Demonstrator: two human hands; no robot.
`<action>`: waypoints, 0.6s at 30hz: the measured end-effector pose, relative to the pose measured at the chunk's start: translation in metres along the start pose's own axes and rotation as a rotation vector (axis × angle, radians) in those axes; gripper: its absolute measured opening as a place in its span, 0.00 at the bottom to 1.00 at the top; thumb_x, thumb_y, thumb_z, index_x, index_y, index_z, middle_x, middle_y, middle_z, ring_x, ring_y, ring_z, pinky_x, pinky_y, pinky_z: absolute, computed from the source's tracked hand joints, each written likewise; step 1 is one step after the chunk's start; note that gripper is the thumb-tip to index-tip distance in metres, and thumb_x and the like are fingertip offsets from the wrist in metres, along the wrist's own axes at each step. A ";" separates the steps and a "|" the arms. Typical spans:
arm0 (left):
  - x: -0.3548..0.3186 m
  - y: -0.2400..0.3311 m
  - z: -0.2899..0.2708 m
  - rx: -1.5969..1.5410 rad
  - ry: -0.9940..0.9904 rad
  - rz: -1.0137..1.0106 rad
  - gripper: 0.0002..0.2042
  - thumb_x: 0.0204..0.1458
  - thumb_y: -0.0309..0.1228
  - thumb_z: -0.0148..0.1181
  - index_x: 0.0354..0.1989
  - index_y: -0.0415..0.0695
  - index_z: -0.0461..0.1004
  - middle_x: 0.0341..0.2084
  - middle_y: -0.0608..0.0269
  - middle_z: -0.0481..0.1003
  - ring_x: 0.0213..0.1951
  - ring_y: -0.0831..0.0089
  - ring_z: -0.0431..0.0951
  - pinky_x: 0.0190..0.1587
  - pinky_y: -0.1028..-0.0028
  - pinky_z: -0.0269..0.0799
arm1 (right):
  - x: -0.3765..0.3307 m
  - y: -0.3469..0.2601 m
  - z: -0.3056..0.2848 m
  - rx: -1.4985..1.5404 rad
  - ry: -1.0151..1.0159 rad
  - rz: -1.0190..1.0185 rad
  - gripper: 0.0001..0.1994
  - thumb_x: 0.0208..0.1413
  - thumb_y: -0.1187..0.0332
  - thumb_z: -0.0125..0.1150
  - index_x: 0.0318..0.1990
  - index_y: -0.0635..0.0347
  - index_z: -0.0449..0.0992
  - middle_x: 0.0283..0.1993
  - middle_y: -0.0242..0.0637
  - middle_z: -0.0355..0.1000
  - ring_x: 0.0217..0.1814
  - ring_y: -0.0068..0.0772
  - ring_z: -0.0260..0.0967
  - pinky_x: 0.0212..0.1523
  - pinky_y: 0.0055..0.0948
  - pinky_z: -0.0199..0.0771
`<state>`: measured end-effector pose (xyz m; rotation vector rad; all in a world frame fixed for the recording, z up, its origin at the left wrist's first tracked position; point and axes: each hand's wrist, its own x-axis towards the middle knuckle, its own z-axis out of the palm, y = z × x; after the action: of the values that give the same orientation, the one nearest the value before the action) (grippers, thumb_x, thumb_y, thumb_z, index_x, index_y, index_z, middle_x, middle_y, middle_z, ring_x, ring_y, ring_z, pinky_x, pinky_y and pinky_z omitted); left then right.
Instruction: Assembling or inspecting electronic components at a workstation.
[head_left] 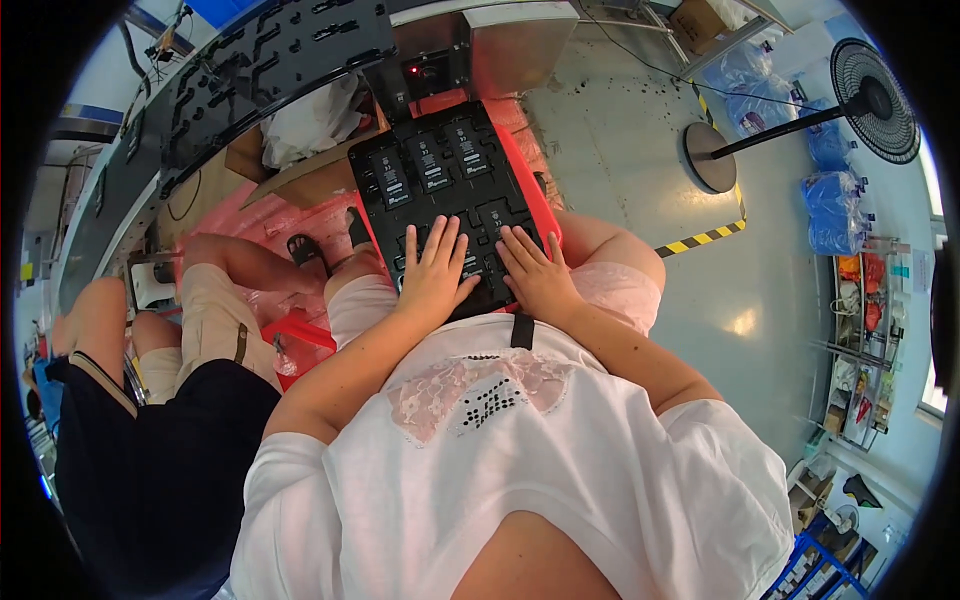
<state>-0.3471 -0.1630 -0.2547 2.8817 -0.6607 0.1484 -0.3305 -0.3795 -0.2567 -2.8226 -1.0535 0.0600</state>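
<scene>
A black tray (370, 215) with shaped pockets lies across my lap, on top of something red (528, 180). Black rectangular pieces with pale print, such as this one (468, 148), sit in pockets in its far half. Flat on the near left part of the tray rests my left hand (432, 272), fingers stretched out. My right hand (540, 275) lies on the near right part, its fingers also extended. Both palms cover part of the near row, so what lies under them is hidden. Neither hand grips anything.
A conveyor (270, 70) carrying black trays curves along the upper left. Beside me on the left sits another person (190, 420). A floor fan (710, 157) stands to the right, near yellow-black tape (705, 238) and large water bottles (835, 210). Cardboard (320, 185) lies beneath the conveyor.
</scene>
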 end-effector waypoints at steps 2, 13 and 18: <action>0.002 0.002 -0.002 -0.004 -0.016 -0.026 0.30 0.48 0.47 0.60 0.55 0.39 0.68 0.63 0.47 0.55 0.67 0.53 0.49 0.64 0.42 0.39 | -0.004 -0.002 0.002 0.001 0.013 0.018 0.28 0.53 0.61 0.57 0.61 0.58 0.63 0.71 0.40 0.48 0.74 0.36 0.43 0.67 0.55 0.44; 0.123 -0.094 -0.133 -2.306 0.921 -0.759 0.39 0.50 0.56 0.58 0.59 0.38 0.52 0.55 0.42 0.61 0.61 0.52 0.60 0.60 0.40 0.57 | -0.011 0.001 -0.007 0.266 0.050 0.120 0.25 0.52 0.66 0.58 0.58 0.55 0.65 0.67 0.41 0.54 0.71 0.44 0.47 0.65 0.52 0.49; 0.096 -0.165 -0.159 -2.142 1.094 -0.919 0.25 0.58 0.52 0.47 0.54 0.45 0.63 0.57 0.57 0.64 0.60 0.54 0.63 0.59 0.46 0.60 | -0.007 0.000 -0.006 0.334 0.130 0.110 0.21 0.51 0.67 0.58 0.55 0.56 0.68 0.64 0.42 0.58 0.69 0.44 0.50 0.63 0.52 0.52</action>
<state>-0.1975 -0.0260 -0.1108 0.5256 0.5512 0.4145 -0.3354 -0.3841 -0.2507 -2.5412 -0.7780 0.0565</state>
